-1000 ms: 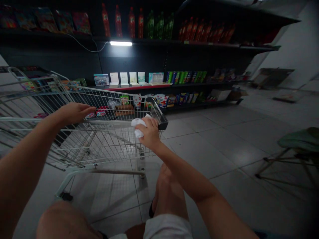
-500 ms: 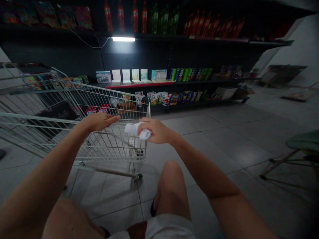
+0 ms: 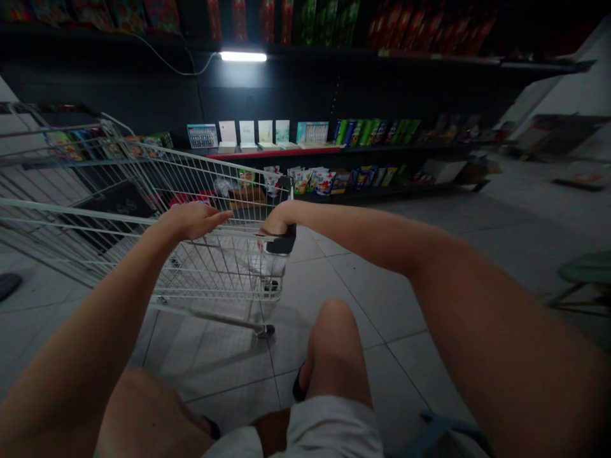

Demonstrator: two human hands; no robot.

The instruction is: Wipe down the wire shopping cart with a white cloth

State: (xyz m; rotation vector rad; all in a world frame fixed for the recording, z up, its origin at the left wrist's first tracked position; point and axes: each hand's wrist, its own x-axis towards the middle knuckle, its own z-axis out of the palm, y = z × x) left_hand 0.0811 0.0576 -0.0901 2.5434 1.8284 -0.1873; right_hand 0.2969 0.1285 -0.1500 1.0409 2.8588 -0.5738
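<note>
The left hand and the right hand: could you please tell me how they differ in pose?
The left hand is held fairly flat; the right hand bends down at the wrist. The left hand's fingers show, while the right hand's are mostly hidden behind the black corner piece. Both are bare and at the shopping cart.

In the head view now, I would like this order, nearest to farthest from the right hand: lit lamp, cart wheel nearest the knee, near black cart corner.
1. Near black cart corner: right at the right hand.
2. Cart wheel: below it.
3. Lit lamp: ahead, higher up.
</note>
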